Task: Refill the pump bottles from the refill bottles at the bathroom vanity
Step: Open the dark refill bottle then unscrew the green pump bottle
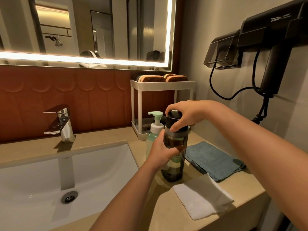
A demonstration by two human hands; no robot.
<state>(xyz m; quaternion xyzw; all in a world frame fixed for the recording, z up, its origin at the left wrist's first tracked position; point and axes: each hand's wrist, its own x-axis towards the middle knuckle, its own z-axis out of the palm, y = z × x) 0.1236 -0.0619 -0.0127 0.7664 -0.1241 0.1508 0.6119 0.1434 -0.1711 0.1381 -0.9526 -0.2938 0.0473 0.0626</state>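
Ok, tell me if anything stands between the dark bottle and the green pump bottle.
Nothing stands between them: the green pump bottle is just behind the dark bottle, to its left. The left hand grips the dark bottle's body; the right hand grips its black cap, which is on.

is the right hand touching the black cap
Touching. The head view shows the right hand gripping the black cap from above, thumb and fingers round it.

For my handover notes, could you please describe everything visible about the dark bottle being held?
The dark bottle is squarish, smoky translucent plastic, with a black cap above a grey collar. It is upright at the counter beside the sink. The left hand grips its body; the right hand grips the cap.
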